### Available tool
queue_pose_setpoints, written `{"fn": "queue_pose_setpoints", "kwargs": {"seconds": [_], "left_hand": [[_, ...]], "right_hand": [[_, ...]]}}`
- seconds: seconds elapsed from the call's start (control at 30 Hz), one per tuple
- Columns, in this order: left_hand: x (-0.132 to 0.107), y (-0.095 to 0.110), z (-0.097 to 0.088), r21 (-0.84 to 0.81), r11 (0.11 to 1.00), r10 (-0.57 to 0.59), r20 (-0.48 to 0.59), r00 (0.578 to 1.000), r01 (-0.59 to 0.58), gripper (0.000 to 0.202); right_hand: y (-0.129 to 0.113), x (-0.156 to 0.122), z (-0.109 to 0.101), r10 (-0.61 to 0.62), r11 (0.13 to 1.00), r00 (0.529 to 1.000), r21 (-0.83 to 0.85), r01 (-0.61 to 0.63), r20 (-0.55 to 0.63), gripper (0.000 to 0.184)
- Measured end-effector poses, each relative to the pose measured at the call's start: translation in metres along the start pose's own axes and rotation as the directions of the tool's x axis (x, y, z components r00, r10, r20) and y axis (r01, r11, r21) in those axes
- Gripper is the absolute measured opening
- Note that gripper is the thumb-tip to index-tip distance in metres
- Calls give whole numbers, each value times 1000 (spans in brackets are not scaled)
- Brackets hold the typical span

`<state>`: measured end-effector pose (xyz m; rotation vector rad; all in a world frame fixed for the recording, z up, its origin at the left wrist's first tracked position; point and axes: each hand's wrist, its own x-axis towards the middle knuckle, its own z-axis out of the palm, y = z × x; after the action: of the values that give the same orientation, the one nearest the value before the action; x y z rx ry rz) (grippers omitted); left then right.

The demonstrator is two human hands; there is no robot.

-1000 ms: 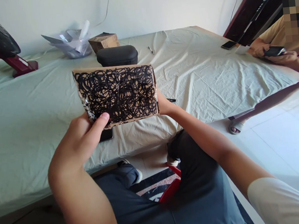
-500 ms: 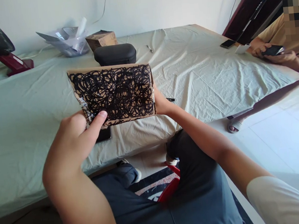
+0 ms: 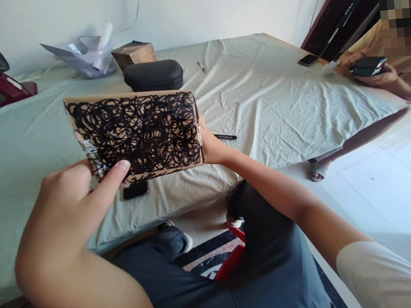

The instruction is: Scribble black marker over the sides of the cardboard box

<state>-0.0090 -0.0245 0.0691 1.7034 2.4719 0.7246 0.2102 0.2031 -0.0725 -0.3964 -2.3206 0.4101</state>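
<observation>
A brown cardboard box (image 3: pixel 141 136), its facing side covered in black scribbled loops, is held up above the table between both hands. My left hand (image 3: pixel 85 189) grips its lower left corner, thumb on the scribbled face and the other fingers out of sight behind. At the right edge, my right hand (image 3: pixel 209 141) holds the box's side, its fingertips hidden behind it. Shiny clear tape shows on the box's left edge. On the cloth just right of my right hand lies a black marker (image 3: pixel 227 136). Below the box, a dark phone (image 3: pixel 135 190) is partly covered.
Behind the box stand a black zip case (image 3: pixel 153 75), a small cardboard box (image 3: pixel 135 53) and a plastic basket (image 3: pixel 97 62). A fan (image 3: pixel 17 87) is at far left. A pen (image 3: pixel 201 66) lies farther back. At right, another person's hands (image 3: pixel 375 72) hold a dark object.
Both hands and the box have shifted left and slightly nearer, uncovering more of the marker. The view has turned a little. The other person's dark object has changed its angle.
</observation>
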Motion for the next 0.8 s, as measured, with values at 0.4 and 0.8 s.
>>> {"fn": "queue_pose_setpoints", "kwargs": {"seconds": [0.4,0.8], "left_hand": [[10,-7,8,-51,997,-57,-11,998,56,56],[50,-72,82,-679,731,-41,64,997,73,68]], "right_hand": [[-1,2,-4,81,997,997,-21,-80,17,159],[20,1,7,237,960,971,155,-232,-12,166]]}}
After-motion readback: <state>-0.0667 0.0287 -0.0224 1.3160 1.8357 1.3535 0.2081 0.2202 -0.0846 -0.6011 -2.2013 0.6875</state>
